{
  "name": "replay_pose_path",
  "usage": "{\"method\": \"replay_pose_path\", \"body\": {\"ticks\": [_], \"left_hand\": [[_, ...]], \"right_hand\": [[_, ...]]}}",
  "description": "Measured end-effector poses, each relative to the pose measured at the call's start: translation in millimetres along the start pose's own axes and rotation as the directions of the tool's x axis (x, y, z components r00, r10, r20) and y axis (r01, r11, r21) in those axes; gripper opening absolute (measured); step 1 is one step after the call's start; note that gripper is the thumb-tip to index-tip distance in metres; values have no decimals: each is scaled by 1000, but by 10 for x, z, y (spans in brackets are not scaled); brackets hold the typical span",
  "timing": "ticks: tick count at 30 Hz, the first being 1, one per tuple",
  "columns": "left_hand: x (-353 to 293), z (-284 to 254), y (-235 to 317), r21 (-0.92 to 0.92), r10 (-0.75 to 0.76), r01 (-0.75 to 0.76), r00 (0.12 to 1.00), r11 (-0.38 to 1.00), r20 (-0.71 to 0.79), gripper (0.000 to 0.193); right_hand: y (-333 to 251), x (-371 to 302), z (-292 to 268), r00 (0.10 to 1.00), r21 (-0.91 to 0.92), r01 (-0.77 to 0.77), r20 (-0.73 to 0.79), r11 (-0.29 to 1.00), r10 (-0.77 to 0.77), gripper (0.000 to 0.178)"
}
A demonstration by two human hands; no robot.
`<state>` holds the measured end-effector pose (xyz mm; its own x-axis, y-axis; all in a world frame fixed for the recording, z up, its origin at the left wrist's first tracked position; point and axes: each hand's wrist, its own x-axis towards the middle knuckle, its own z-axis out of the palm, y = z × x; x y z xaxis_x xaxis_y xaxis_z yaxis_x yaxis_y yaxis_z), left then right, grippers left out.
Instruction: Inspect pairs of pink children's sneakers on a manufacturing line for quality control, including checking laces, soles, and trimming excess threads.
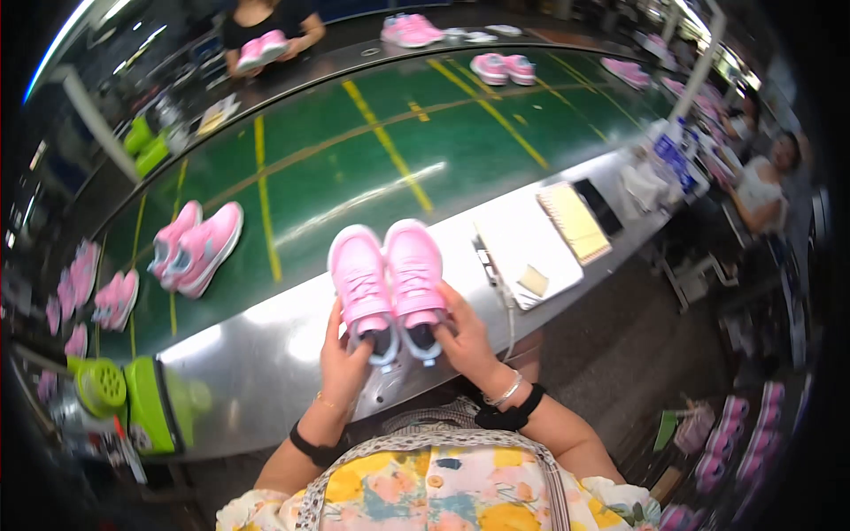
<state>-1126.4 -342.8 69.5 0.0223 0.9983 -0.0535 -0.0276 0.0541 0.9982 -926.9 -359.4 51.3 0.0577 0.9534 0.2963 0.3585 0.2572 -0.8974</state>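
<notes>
Side by side in front of me are two pink sneakers with white soles, toes pointing away. My left hand [345, 356] grips the left sneaker [358, 274] at its heel, thumb at the shoe's opening. Around the heel of the right sneaker [413, 265] my right hand [466, 341] is closed in the same way. Both shoes are over the metal edge of the bench [283, 341]; whether they touch it I cannot tell.
A green conveyor belt [323, 190] with yellow lines carries pink shoe pairs [199, 248]. On the bench's right lie a white board [522, 252], a notepad [575, 221] and a dark phone [598, 206]; green containers [152, 403] stand left. A co-worker [270, 31] across the belt holds shoes.
</notes>
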Motion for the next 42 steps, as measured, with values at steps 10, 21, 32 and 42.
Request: {"method": "replay_pose_path", "body": {"ticks": [10,21,32,42], "left_hand": [[-15,43,-496,142,235,-233,972,962,0,73],[-96,22,-499,125,225,-228,974,966,39,76],[-82,-5,-572,131,224,-228,973,965,45,77],[-101,-24,-524,110,209,-213,977,971,44,79]], "right_hand": [[333,-1,-29,990,66,132,35,989,-134,59],[408,-85,-52,982,91,167,76,982,-174,64],[515,-128,-15,990,205,83,90,975,-104,63],[385,-85,-55,984,102,126,116,987,-137,64]]}}
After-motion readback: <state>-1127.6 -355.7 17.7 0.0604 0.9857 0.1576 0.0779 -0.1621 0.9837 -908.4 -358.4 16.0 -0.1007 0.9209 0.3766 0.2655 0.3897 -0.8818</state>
